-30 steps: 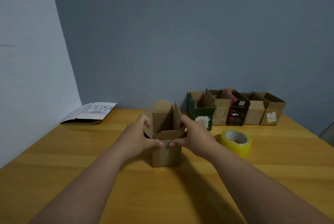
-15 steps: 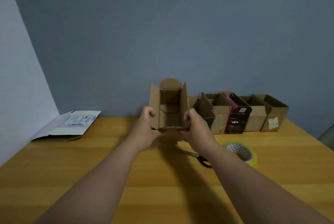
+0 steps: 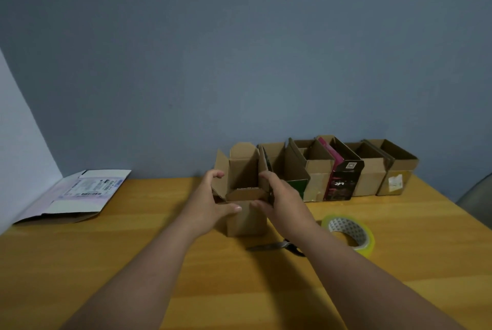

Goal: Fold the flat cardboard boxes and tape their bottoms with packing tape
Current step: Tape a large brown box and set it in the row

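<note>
Since the frame half a second back, both hands have brought the box down from mid-air to the counter, where it now appears to stand upright near the middle, just ahead of the row of boxes.

Left hand: fingers curled round the box's left wall and side flap, thumb laid across the front face. Right hand: same hold mirrored on the right wall, thumb on the front. Neither hand is spread; both grip the cardboard.

Box condition: squared into a tube, upper flaps standing open, the near flap tipped inward. Whether its underside is closed or taped cannot be told from this view.

Tape: yellow roll lying flat on the counter, to the right of the box, untouched. Scissors lie between the box and the roll, partly hidden by the right forearm.

Progress, as judged: several boxes stand erected against the wall, tops open; their bottoms are out of sight, so taping there is presumed, not confirmed. One flat box lies at far left, not yet folded. The box in hand looks formed but probably unsealed, given the idle roll.

Outstanding: turn this box over, close the bottom flaps, tape them, then deal with the flat one.
</note>
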